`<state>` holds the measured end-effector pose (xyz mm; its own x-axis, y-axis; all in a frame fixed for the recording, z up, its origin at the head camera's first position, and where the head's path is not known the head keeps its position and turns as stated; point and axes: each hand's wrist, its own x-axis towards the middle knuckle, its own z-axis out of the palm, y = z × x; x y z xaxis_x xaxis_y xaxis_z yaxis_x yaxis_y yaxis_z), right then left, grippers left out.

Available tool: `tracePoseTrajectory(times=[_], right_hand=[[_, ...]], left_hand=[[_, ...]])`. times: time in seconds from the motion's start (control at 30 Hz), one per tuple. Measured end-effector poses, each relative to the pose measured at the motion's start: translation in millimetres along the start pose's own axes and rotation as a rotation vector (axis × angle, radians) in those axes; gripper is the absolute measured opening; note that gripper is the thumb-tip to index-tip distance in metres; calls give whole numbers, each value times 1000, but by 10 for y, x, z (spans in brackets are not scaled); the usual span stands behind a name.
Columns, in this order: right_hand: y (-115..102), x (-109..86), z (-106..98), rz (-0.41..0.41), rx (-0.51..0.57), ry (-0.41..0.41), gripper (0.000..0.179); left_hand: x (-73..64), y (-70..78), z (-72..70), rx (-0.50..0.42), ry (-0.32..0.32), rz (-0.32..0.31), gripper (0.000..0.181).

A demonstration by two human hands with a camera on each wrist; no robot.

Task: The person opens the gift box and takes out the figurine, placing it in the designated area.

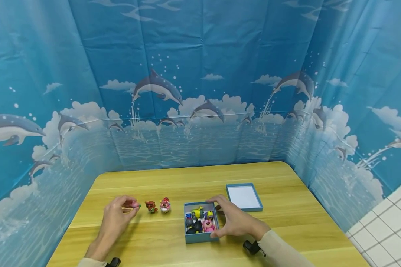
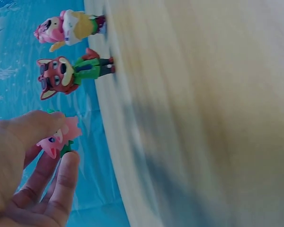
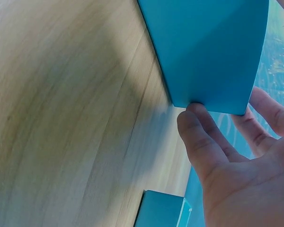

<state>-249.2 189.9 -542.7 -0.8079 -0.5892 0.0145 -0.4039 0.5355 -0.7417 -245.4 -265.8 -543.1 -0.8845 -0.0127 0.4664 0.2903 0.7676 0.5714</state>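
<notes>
My left hand (image 1: 115,218) pinches a small pink figurine (image 2: 61,135) between thumb and fingers, held above the table; green bits show on it and the fingers hide part of it. Just right of it stand a fox figurine (image 2: 66,73) in a green jacket and a pink figurine with a red top (image 1: 165,205). My right hand (image 1: 235,218) grips the right side of an open blue box (image 1: 200,238), thumb at the near corner and fingertips at the far one. Inside lie several figurines, among them a pink bear (image 1: 208,225), a yellow one (image 1: 197,212) and a black one (image 1: 194,227).
Behind and to the right of the box, the blue lid (image 1: 244,196) lies with its white inside up. Dolphin-printed blue curtains (image 1: 200,141) stand at the back and sides of the wooden table (image 1: 147,244).
</notes>
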Motion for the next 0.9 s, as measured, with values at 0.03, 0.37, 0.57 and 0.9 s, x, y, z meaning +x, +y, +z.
tracePoseTrajectory(times=[0.03,0.37,0.57,0.9], right_hand=[[1,2,1,1,2,-1,108],[-11,11,-1,2,4,2,111],[4,20,3,6,-8,2,112],[26,22,7,2,-8,-1,111]], left_hand=[[-6,-9,10,2,-8,-6,25],[-24,-61,88,7,-90,-81,23],[-19,-110,127,26,-117,-112,22],[-15,-182,177,33,-134,-131,22]])
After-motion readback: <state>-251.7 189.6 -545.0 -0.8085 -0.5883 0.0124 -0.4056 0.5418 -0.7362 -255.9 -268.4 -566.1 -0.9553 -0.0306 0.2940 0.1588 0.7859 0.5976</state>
